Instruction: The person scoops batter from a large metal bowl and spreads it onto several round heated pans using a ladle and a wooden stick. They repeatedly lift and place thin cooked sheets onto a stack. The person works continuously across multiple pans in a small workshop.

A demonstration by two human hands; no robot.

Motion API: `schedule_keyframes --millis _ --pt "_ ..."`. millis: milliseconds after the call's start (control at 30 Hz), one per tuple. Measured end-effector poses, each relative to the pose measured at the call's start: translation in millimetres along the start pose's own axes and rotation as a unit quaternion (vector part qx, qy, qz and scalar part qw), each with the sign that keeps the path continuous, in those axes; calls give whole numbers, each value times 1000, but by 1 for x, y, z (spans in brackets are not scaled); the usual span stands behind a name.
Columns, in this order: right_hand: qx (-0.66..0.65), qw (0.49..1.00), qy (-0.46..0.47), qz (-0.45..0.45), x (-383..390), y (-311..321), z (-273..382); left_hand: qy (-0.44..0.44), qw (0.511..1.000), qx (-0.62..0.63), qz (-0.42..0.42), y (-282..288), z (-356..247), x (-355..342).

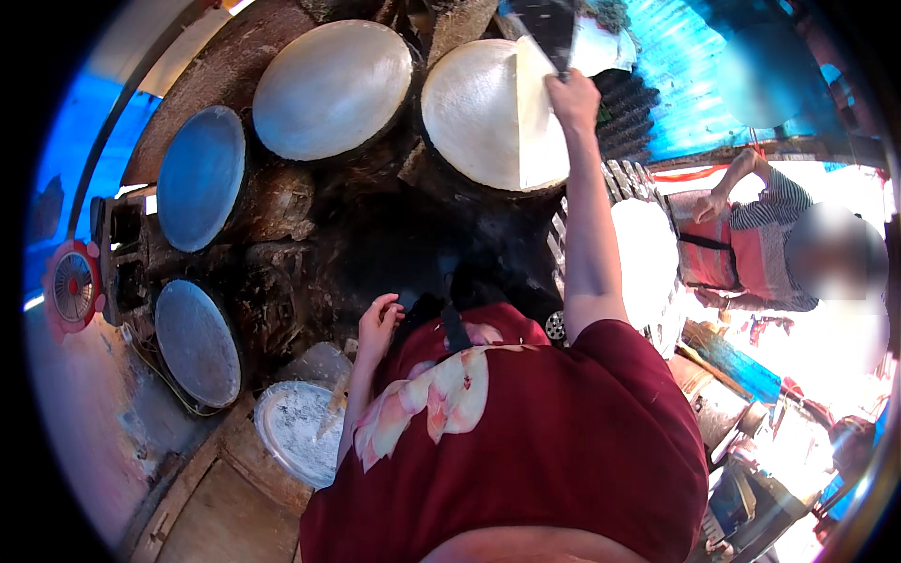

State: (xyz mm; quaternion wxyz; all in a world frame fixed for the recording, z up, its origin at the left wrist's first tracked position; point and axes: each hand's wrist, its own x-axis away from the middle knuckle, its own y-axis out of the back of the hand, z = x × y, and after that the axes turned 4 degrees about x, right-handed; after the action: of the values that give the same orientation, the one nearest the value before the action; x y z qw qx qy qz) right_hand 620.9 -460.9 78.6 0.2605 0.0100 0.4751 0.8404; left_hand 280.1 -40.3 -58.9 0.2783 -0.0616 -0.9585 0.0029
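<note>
Several large round griddles stand in an arc before me. On the far right griddle [469, 117], a pale thin flatbread [542, 131] lies along the right side with one straight edge. My right arm is stretched out over that side. The fingers of my right hand [574, 98] are closed round the narrow end of a dark, flat-bladed tool [552, 33], which is blurred and cut off by the top edge. Close to my waist, my left hand [378, 321] holds nothing, its fingers loosely apart. It touches none of the griddles.
More griddles sit at the far middle [333, 89] and on the left [200, 178], [197, 342]. A white-dusted round tray [296, 427] stands at my lower left. A red fan [73, 286] is by the left wall. At right, a co-worker [741, 235] stands beyond a pale round surface [643, 239].
</note>
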Motion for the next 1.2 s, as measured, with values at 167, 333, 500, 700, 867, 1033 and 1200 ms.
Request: schedule_keyframes --millis 167,333,500,700,867,1033,1200 --pt "-116 981 -88 -131 38 91 -94 -3 998 -40 53 -2 4 -23" --pt "-370 869 -182 -273 148 219 -123 1 991 -59 118 -17 -5 -37" --pt "-328 794 -369 -354 285 230 -239 -13 972 -134 191 -31 -9 -59" --pt "-319 707 -537 -333 435 132 -358 -35 940 -215 262 -50 -26 -70" --pt "-328 707 -530 -334 436 127 -380 -23 933 -229 277 -48 -30 -62" --pt "-117 847 -454 -248 434 153 -353 -25 959 -185 213 -29 -22 -38" --pt "16 949 -289 121 364 100 -287 -5 982 -129 134 -3 4 -4"
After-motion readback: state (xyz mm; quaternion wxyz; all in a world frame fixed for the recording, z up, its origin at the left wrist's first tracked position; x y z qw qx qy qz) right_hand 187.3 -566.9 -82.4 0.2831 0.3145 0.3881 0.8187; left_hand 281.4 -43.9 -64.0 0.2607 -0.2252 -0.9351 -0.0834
